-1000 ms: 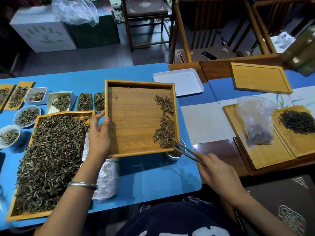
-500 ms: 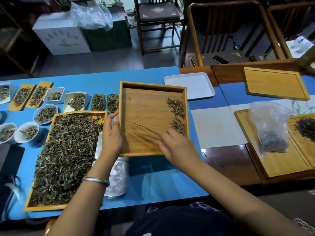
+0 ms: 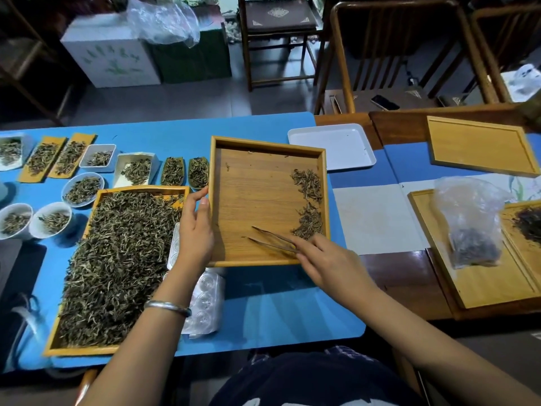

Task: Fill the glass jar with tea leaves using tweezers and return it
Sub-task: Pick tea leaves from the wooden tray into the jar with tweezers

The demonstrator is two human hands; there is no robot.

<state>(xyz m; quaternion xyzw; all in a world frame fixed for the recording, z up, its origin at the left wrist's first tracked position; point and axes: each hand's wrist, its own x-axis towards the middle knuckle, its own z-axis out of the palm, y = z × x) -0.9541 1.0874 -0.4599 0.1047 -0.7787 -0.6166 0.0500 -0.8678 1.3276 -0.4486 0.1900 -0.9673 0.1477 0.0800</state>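
A square wooden tray (image 3: 257,200) lies in front of me on the blue table, with tea leaves (image 3: 307,203) piled along its right side. My left hand (image 3: 194,230) grips the tray's left edge. My right hand (image 3: 328,262) holds brown tweezers (image 3: 272,240) at the tray's near right corner; their tips lie apart on the tray floor, pointing left, with nothing between them. The glass jar is hidden behind my right hand and the tray.
A large wooden tray (image 3: 73,351) full of tea leaves sits on the left, with several small dishes (image 3: 83,189) of tea behind it. A clear plastic blister sheet (image 3: 205,306) lies under my left forearm. A white tray (image 3: 333,146), a bag of tea (image 3: 471,224) and more wooden trays (image 3: 480,148) sit to the right.
The tray has dropped from its tilt over the jar to lie flat. My right hand swung the tweezers from the tray's right corner onto its floor, tips now pointing left.
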